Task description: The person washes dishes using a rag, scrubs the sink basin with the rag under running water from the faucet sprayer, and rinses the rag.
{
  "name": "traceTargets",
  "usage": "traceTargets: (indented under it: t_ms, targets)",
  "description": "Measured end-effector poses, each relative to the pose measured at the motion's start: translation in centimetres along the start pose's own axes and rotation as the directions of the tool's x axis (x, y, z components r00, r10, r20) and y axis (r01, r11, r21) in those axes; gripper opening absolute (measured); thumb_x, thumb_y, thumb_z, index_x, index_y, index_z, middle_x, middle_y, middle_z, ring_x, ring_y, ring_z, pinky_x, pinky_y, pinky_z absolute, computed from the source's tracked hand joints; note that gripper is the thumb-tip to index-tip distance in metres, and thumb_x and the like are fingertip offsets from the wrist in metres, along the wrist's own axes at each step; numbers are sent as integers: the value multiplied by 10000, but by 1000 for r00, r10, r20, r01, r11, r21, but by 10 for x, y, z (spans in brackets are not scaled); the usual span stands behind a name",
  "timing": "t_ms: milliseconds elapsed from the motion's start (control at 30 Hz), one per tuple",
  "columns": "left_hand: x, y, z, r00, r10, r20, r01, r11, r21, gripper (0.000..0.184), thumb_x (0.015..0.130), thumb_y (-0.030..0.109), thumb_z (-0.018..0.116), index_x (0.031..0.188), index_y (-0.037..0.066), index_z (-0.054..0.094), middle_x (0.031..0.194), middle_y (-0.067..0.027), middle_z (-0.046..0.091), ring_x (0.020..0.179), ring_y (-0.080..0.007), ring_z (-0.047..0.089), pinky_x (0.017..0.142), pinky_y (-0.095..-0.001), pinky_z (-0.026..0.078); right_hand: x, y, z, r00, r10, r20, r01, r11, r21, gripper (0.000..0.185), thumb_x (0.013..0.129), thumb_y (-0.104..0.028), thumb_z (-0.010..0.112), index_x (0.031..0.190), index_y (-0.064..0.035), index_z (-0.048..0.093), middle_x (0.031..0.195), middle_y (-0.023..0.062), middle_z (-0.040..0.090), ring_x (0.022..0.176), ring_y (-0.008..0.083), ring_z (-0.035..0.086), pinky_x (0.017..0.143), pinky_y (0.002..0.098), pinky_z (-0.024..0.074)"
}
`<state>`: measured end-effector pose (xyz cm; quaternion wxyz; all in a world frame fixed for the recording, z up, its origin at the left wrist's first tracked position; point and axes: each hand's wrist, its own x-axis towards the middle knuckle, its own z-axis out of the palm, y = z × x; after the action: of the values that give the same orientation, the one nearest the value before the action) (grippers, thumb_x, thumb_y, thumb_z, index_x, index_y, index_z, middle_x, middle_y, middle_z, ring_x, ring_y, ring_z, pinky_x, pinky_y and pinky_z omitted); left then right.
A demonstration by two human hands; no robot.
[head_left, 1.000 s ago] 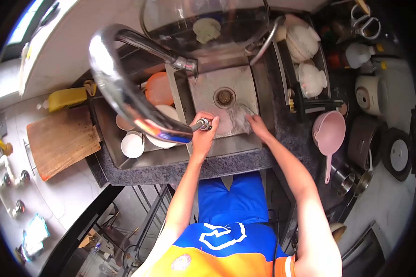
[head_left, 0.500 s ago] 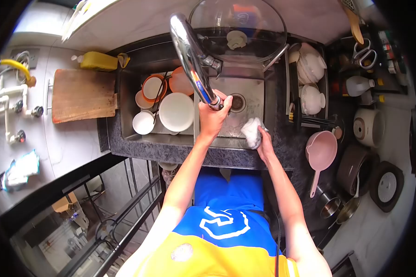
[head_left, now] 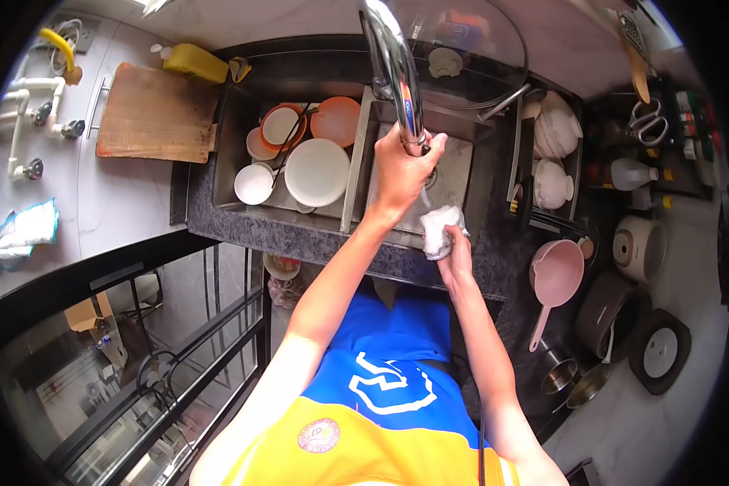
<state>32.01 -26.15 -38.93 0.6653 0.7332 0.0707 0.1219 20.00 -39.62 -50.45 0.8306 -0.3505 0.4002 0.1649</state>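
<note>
My left hand (head_left: pixel 403 172) is closed around the lower end of the chrome faucet (head_left: pixel 397 73), above the right sink basin (head_left: pixel 454 174). A thin pale streak that looks like water runs down beside this hand. My right hand (head_left: pixel 458 257) grips a crumpled white cloth (head_left: pixel 441 231) over the front part of the same basin. In the left basin sit a large white bowl (head_left: pixel 317 172), a small white bowl (head_left: pixel 253 185), an orange-rimmed bowl (head_left: pixel 281 126) and an orange dish (head_left: pixel 336 121). Dark chopsticks (head_left: pixel 285 154) lie across them.
A wooden cutting board (head_left: pixel 158 113) and a yellow bottle (head_left: pixel 194 63) are left of the sink. Behind the faucet leans a glass lid (head_left: pixel 478 61). To the right stand a rack with white bowls (head_left: pixel 552 182), a pink ladle-like scoop (head_left: pixel 557 269) and metal pots (head_left: pixel 559 377).
The view has shifted and turned slightly. My left hand stays on the faucet, and a pale streak now shows beneath it. The cloth in my right hand sits a little nearer the left hand.
</note>
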Motion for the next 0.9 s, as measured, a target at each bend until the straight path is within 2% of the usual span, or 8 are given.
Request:
traceTargets:
  t_ms: [67, 133, 267, 367, 433, 667, 800, 900]
  targets:
    - [0, -1, -9, 998, -24, 66, 25, 1000, -15, 210, 777, 147, 749, 771, 29, 576, 627, 39, 536, 577, -36, 472, 534, -216, 385, -9, 5, 4, 999, -19, 46, 21, 999, -38, 298, 840, -88, 520, 1088, 78, 542, 1022, 140, 621, 930, 230, 624, 820, 362, 523]
    - [-3, -6, -24, 991, -50, 122, 54, 998, -26, 239, 771, 167, 756, 819, 26, 568, 645, 25, 546, 594, -57, 495, 558, -230, 409, -15, 10, 11, 996, 51, 79, -43, 995, -92, 260, 814, -60, 536, 1037, 72, 552, 970, 102, 611, 893, 198, 609, 798, 335, 503]
    - [-21, -48, -70, 913, 98, 395, -179, 968, 173, 548, 774, 312, 728, 1177, 18, 500, 989, -120, 562, 1007, -279, 532, 872, -375, 424, -25, 35, 43, 997, 25, 73, -5, 967, -255, 247, 823, -83, 578, 1042, 21, 525, 939, 60, 577, 829, 151, 569, 731, 321, 474]
    - [-51, -87, -112, 947, -42, 318, -63, 948, 312, 482, 786, 200, 713, 1187, 7, 526, 933, -76, 589, 890, -210, 577, 850, -329, 441, -19, 59, 74, 979, -116, 165, 167, 924, -345, 324, 818, -82, 582, 1112, 27, 501, 929, 81, 603, 806, 144, 586, 713, 275, 475]
    - [-60, -106, -143, 848, -377, 374, 291, 919, 267, 426, 798, 140, 687, 1176, -3, 551, 943, -67, 605, 848, -139, 584, 767, -277, 471, -9, 71, 90, 986, -57, 160, 123, 888, -443, 337, 812, -72, 586, 1122, 30, 501, 932, 82, 606, 810, 142, 586, 714, 274, 475]
    - [-41, -117, -221, 797, -515, 316, 569, 816, -102, 442, 800, 53, 672, 1208, 16, 505, 928, -37, 554, 769, -86, 570, 666, -209, 467, 11, 108, 148, 953, 39, 300, 139, 823, -550, 356, 801, -71, 599, 1120, 60, 512, 988, 111, 628, 872, 150, 604, 744, 273, 484]
    - [-46, -143, -239, 791, -522, 318, 573, 815, -88, 436, 796, 73, 671, 1198, 15, 511, 946, -51, 564, 767, -90, 579, 659, -220, 473, 21, 127, 148, 951, 111, 289, 54, 859, -509, 380, 800, -61, 605, 1146, 57, 500, 998, 110, 624, 875, 153, 609, 754, 276, 487]
    - [-52, -140, -234, 844, -491, 217, 415, 853, 317, 432, 752, 115, 673, 1148, -2, 545, 990, -124, 585, 747, -146, 604, 680, -281, 497, 17, 130, 138, 939, 211, 273, -91, 914, -395, 404, 798, -35, 610, 1172, 48, 480, 1019, 108, 618, 906, 163, 613, 780, 291, 497]
